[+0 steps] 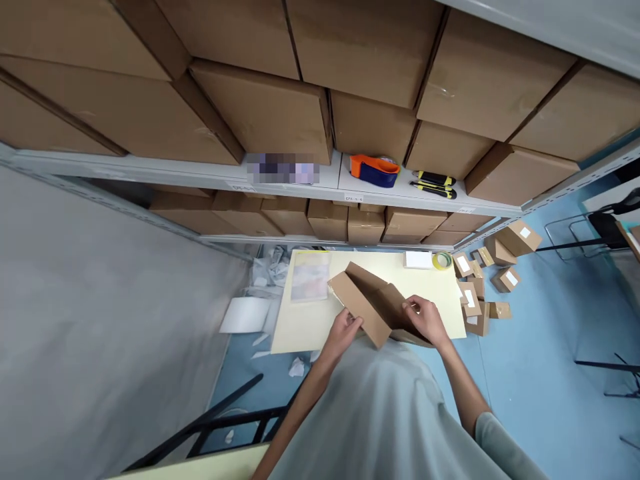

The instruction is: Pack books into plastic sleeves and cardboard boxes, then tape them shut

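Note:
An open cardboard box with its flaps up is held between my hands, tilted over the front of a pale yellow table. My left hand pinches the near left flap, thumb on the outer side. On the right, my right hand grips another flap by its edge, fingers bent. The inside of the box is dark and mostly hidden by the flaps. A plastic-sleeved sheet lies on the table left of the box. A white stack of labels and a roll of yellow tape lie behind my right hand.
Shelves with cartons rise beyond the table. Utility knives and an orange-and-blue tape dispenser lie on the shelf edge. Labelled small boxes crowd the floor at right. Crumpled paper lies left, beside the wall.

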A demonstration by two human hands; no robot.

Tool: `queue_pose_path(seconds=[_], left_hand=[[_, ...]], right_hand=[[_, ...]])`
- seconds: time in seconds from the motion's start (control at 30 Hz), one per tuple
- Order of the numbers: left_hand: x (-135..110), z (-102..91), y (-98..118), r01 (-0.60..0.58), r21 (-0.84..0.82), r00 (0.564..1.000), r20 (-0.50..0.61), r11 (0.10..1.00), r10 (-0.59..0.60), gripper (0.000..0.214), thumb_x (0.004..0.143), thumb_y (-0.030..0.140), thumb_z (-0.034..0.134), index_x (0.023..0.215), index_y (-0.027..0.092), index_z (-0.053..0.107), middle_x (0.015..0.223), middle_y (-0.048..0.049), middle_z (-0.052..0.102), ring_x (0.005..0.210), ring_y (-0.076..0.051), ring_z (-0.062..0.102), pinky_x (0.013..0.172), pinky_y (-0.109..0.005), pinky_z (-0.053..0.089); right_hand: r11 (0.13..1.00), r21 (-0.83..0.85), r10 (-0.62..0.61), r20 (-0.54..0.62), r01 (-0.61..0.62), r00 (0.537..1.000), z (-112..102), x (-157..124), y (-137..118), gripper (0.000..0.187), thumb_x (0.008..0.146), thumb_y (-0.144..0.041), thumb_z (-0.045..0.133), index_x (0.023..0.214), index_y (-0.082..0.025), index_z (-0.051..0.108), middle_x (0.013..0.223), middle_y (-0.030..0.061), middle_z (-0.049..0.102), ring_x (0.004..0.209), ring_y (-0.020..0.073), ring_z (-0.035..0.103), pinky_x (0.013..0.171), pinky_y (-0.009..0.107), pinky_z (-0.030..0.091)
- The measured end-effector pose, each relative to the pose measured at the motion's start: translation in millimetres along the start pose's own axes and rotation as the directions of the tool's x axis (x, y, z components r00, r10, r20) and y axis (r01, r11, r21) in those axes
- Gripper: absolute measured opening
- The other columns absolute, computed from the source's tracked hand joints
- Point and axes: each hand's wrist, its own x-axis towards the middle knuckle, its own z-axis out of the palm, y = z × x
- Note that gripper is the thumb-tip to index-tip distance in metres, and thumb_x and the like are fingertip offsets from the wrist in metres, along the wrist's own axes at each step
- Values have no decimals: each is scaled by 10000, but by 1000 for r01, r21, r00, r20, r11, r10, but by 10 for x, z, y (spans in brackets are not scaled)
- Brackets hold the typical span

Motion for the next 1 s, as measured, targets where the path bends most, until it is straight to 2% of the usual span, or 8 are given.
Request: queue_pose_path(seconds=[0.17,0.3,0.43,0.53,0.67,0.83,0.9,1.0], left_hand=[[-117,-4,86,-87,6,990,-108,996,87,320,693,424,766,941,222,742,911,-63,799,917,-271,738,835,-371,600],[-113,-34,170,-175,15,962,-208,984,175,334,726,460,789,981,246,761,975,-68,822,959,-279,754,893,-372,604],[-56,-69,216,-213,71,908,-354,975,224,418,721,484,829,1056,245,756,952,-60,820,892,-260,757,914,-374,608],[-29,-72,238,-228,110,878,-406,968,253,471,735,510,834,1110,237,750,940,-48,808,866,-240,747,895,-349,598],[-38,-76,314,-254,239,859,-390,937,332,473,794,529,807,1156,225,787,973,-54,808,923,-249,745,911,-334,577],[-32,-84,568,-284,417,843,-321,864,432,357,866,484,778,1133,257,843,1179,-90,825,1117,-324,734,1068,-385,525],[5,-64,700,-312,435,849,-272,844,454,322,873,461,780,1122,272,853,1202,-93,818,1153,-345,713,1117,-405,496],[96,-7,872,-363,498,850,-170,788,499,276,909,436,745,1104,275,856,1132,-107,809,1138,-356,687,1150,-432,473]], right_hand=[[994,56,-95,-13,96,995,-343,215,51,361,1008,-574,575,902,-261,720,824,51,759,765,266,677,770,361,508],[984,139,-111,-21,113,994,-542,396,169,455,983,-682,613,857,-251,685,764,30,697,698,229,613,701,327,467],[952,296,-81,6,75,997,-573,529,262,552,911,-789,670,806,-249,624,705,2,629,650,189,551,638,296,425],[915,403,-50,31,33,998,-516,554,270,590,853,-824,720,791,-252,588,669,-16,593,609,164,522,596,287,400],[862,506,-13,52,-15,999,-423,494,259,633,762,-847,796,776,-271,536,619,-29,592,562,168,570,571,294,454],[822,557,47,141,-119,989,-326,360,301,679,699,-863,831,731,-280,485,610,-13,637,571,239,727,614,337,560],[811,562,72,181,-163,981,-278,284,321,683,673,-864,842,717,-277,497,620,-3,655,569,259,749,627,355,583],[780,580,104,251,-236,962,-190,121,354,647,667,-842,862,701,-256,591,642,44,715,617,283,773,714,400,628]])
